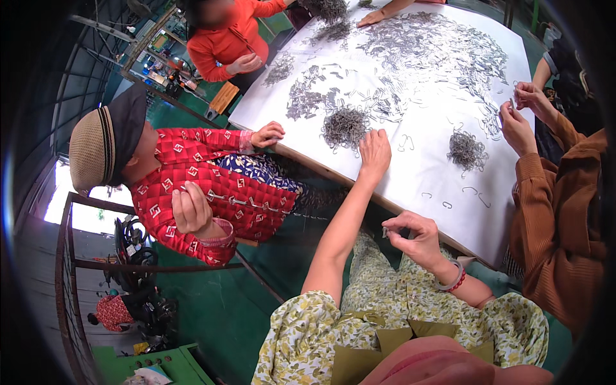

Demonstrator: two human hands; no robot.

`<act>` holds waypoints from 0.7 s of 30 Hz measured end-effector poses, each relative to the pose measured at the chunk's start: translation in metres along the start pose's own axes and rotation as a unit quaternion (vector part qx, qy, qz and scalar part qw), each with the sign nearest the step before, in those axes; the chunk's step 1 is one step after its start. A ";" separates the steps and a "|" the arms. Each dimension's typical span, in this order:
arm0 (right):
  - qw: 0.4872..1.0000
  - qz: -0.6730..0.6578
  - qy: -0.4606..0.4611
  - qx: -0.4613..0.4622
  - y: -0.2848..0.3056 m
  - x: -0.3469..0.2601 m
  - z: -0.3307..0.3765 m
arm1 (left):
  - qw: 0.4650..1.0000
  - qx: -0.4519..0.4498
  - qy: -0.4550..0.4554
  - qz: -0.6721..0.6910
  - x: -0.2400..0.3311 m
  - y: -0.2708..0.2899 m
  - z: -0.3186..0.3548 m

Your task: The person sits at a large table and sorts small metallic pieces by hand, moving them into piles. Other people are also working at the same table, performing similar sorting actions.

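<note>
My left hand (375, 154) rests on the white table beside a heap of small grey metal hooks (346, 127). Its fingers are bent and close together, and what they may hold is hidden from me. Lower and to the right, my right hand (416, 239) is held just off the table's near edge, thumb and forefinger pinching a small metal hook (385, 232). A bracelet and red beads circle that wrist. Between the heaps lie a few loose hooks (406, 142), and a smaller heap of hooks (467, 151) sits further right.
Many flat metal pieces (436, 51) cover the far part of the table (417, 179). A person in a red patterned jacket (192, 160) sits left, a hand on the table edge. A person in brown (558, 212) works at the right, another in orange-red (221, 48) at the far left.
</note>
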State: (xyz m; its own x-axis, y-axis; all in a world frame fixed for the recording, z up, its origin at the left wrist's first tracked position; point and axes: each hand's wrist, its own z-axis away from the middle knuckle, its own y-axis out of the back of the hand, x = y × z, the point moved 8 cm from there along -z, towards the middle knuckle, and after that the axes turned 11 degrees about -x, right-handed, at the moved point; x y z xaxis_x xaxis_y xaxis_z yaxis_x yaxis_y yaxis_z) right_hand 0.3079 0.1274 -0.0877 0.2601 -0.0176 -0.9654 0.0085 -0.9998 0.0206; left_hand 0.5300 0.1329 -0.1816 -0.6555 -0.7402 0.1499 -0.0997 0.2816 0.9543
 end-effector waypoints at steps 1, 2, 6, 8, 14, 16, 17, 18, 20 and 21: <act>1.000 0.002 -0.002 -0.001 0.000 0.004 0.001 | 0.999 0.023 -0.024 0.006 0.005 0.014 -0.001; 1.000 0.004 -0.002 -0.005 0.000 0.006 -0.001 | 0.997 0.036 -0.055 0.045 0.007 0.023 -0.004; 0.999 -0.008 -0.031 -0.012 -0.006 0.009 0.001 | 0.991 -0.101 -0.043 0.071 -0.009 -0.018 -0.006; 1.000 -0.007 -0.016 -0.020 -0.008 0.009 0.000 | 0.993 -0.056 -0.062 0.083 -0.023 -0.030 0.002; 0.999 -0.036 -0.023 -0.025 -0.010 0.010 -0.006 | 0.984 -0.030 -0.022 0.176 -0.041 -0.001 0.000; 0.999 -0.036 -0.024 -0.030 -0.011 0.009 -0.008 | 0.968 0.016 -0.037 0.246 -0.042 0.017 0.007; 0.999 -0.037 -0.024 -0.031 -0.010 0.011 -0.010 | 0.950 -0.005 -0.004 0.311 -0.044 0.023 0.012; 0.998 -0.026 -0.028 -0.045 -0.007 0.014 -0.010 | 0.926 -0.030 0.026 0.375 -0.041 0.031 0.020; 1.000 -0.020 -0.017 -0.017 0.001 0.014 -0.011 | 0.879 -0.048 0.058 0.470 -0.027 0.051 0.040; 1.000 -0.018 -0.010 -0.002 0.004 0.014 -0.012 | 0.863 -0.040 0.061 0.500 -0.021 0.066 0.053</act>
State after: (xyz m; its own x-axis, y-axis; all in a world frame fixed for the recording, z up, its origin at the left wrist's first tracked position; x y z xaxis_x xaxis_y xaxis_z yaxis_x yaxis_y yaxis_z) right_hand 0.3229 0.1233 -0.0977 0.2400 0.0185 -0.9706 0.0210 -0.9997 -0.0139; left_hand 0.4970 0.1994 -0.1351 -0.2988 -0.2111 0.9307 0.5263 0.7771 0.3452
